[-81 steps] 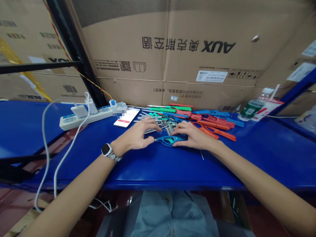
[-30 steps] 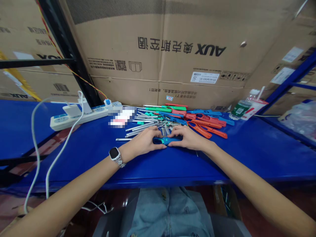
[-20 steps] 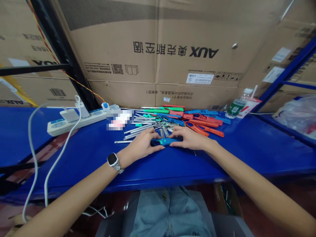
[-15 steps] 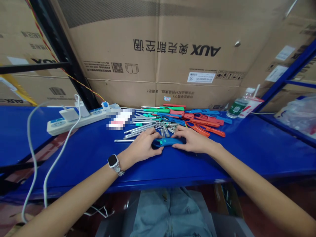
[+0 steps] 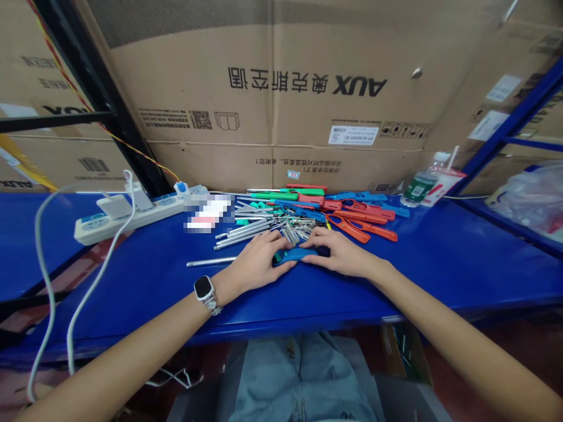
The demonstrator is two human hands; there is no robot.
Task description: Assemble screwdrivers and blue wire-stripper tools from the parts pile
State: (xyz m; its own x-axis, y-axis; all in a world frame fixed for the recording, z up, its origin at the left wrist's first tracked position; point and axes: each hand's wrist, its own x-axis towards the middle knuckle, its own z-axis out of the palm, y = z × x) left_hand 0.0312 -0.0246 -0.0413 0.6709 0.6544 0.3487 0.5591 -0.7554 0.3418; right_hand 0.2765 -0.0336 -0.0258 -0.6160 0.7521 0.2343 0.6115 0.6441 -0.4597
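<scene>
While my left hand [image 5: 257, 265] and right hand [image 5: 341, 253] both close around the blue handle [image 5: 295, 255], it lies just in front of the metal rods [image 5: 246, 227].

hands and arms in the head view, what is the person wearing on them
Both forearms are bare, with no sleeves and no gloves. The left hand has a smartwatch at the wrist: a dark, rounded-square face on a silvery metal link band. The right hand and its wrist carry nothing; no rings show on either hand.
</scene>
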